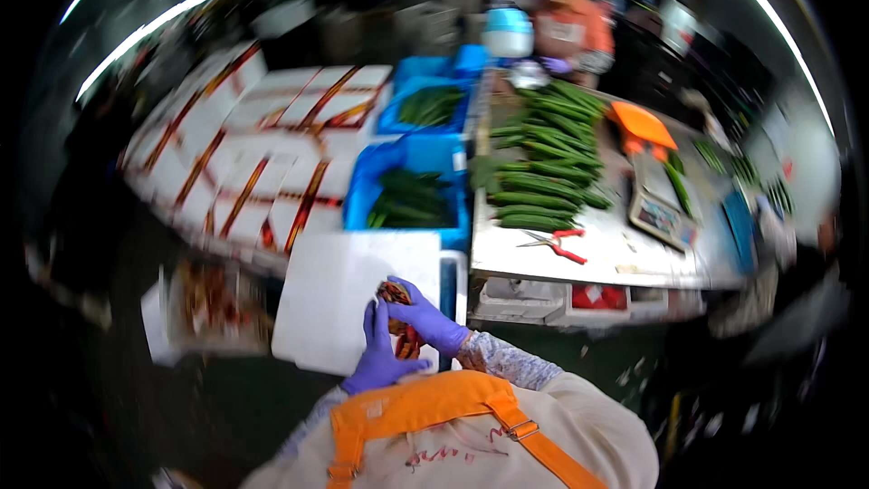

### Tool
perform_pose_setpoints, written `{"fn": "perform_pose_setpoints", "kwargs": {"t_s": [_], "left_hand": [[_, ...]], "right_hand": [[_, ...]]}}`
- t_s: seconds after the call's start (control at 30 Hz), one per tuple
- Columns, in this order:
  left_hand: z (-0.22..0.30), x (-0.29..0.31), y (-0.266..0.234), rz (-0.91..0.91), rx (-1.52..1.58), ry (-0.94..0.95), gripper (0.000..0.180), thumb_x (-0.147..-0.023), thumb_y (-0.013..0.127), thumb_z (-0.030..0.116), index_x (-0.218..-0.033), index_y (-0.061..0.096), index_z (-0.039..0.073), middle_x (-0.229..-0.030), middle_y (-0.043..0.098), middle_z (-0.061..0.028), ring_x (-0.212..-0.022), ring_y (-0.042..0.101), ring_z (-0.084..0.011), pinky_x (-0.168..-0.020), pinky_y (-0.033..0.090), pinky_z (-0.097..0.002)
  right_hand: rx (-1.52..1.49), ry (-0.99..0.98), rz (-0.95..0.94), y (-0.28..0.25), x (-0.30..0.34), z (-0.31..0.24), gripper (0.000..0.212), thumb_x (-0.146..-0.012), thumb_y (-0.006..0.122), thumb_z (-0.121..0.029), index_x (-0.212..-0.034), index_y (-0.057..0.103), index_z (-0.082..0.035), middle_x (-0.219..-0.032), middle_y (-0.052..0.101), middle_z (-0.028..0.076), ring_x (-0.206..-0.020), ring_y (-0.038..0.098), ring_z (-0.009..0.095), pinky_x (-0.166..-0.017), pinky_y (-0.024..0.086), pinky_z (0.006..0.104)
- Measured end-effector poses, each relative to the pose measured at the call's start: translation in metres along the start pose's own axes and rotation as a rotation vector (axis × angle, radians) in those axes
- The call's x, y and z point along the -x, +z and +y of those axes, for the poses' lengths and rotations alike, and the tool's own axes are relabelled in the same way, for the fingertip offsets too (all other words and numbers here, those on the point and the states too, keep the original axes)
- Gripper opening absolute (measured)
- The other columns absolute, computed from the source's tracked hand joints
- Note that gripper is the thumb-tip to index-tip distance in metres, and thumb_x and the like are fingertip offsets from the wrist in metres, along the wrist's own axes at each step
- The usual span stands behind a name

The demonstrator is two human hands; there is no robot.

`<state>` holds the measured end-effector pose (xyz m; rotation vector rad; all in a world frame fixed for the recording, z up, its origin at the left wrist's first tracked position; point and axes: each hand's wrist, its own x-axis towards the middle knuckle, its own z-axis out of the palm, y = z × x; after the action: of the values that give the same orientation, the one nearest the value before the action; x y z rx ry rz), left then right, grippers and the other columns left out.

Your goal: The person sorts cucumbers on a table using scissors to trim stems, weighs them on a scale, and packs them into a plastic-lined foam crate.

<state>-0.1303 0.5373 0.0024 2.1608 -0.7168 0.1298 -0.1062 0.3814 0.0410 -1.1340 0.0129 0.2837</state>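
Both hands, in purple gloves, are closed around a roll of printed packing tape (407, 341) in dark red, black and gold. My left hand (385, 358) grips it from the left and below. My right hand (430, 317) wraps over its right side, hiding part of the roll. Beneath them is the flat top of a white foam box (330, 294). No loose end of tape can be made out between the fingers.
White foam boxes (244, 145) with similar tape strips cover the left side. Blue crates (362, 181) hold green cucumbers. On the right table, cucumbers (548, 158) lie beside red-handled scissors (566, 249) and an orange-topped scale (647, 131). Another person (566, 32) stands beyond.
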Motion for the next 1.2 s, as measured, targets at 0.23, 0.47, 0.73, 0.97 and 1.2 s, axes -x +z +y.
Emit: {"fn": "perform_pose_setpoints", "kwargs": {"t_s": [0.23, 0.47, 0.73, 0.97, 1.2], "left_hand": [[-0.062, 0.026, -0.016, 0.472, 0.920, -0.481, 0.058, -0.089, 0.064, 0.006, -0.139, 0.035, 0.009, -0.119, 0.054, -0.0093, -0.101, 0.057, -0.0173, -0.083, 0.051, -0.0298], [-0.197, 0.078, -0.124, 1.038, 1.091, -0.951, 0.057, -0.082, 0.073, 0.013, -0.125, 0.037, 0.009, -0.095, 0.060, -0.0090, -0.065, 0.061, -0.0191, -0.055, 0.054, -0.0333], [-0.434, 0.055, -0.344, 1.057, 1.057, -1.203, 0.097, -0.069, 0.080, 0.050, -0.140, 0.030, 0.007, -0.124, 0.050, -0.0150, -0.108, 0.054, -0.0340, -0.078, 0.050, -0.0548], [-0.602, 0.053, -0.426, 1.278, 0.994, -1.161, 0.102, -0.078, 0.053, 0.073, -0.149, 0.017, 0.010, -0.150, 0.027, -0.0115, -0.135, 0.031, -0.0382, -0.102, 0.032, -0.0609], [-0.428, -0.060, -0.381, 0.958, 1.867, -0.663, 0.083, -0.090, 0.040, 0.067, -0.145, 0.032, 0.005, -0.150, 0.029, -0.0177, -0.138, 0.029, -0.0372, -0.111, 0.026, -0.0558]], "right_hand": [[-0.004, 0.408, -0.280, 0.000, -0.011, -0.005, 0.063, -0.097, 0.052, -0.033, -0.150, 0.024, -0.013, -0.127, 0.055, 0.010, -0.102, 0.060, 0.018, -0.089, 0.046, 0.0316], [0.462, 0.468, 0.079, -0.026, -0.024, 0.072, 0.044, -0.092, 0.059, -0.024, -0.129, 0.054, -0.002, -0.105, 0.063, 0.004, -0.085, 0.059, 0.012, -0.073, 0.046, 0.0243], [0.498, 0.564, 0.242, 0.035, -0.079, 0.078, 0.036, -0.093, 0.059, -0.024, -0.124, 0.060, -0.006, -0.099, 0.067, 0.003, -0.082, 0.061, 0.011, -0.071, 0.046, 0.0240], [0.584, 0.616, 0.186, 0.072, -0.112, 0.073, 0.034, -0.095, 0.057, -0.022, -0.124, 0.060, -0.005, -0.102, 0.067, 0.005, -0.084, 0.062, 0.012, -0.074, 0.046, 0.0256], [0.482, 0.565, 0.162, 0.117, -0.152, 0.072, 0.039, -0.095, 0.056, -0.027, -0.124, 0.058, -0.001, -0.103, 0.067, 0.009, -0.086, 0.063, 0.016, -0.079, 0.049, 0.0278]]}}
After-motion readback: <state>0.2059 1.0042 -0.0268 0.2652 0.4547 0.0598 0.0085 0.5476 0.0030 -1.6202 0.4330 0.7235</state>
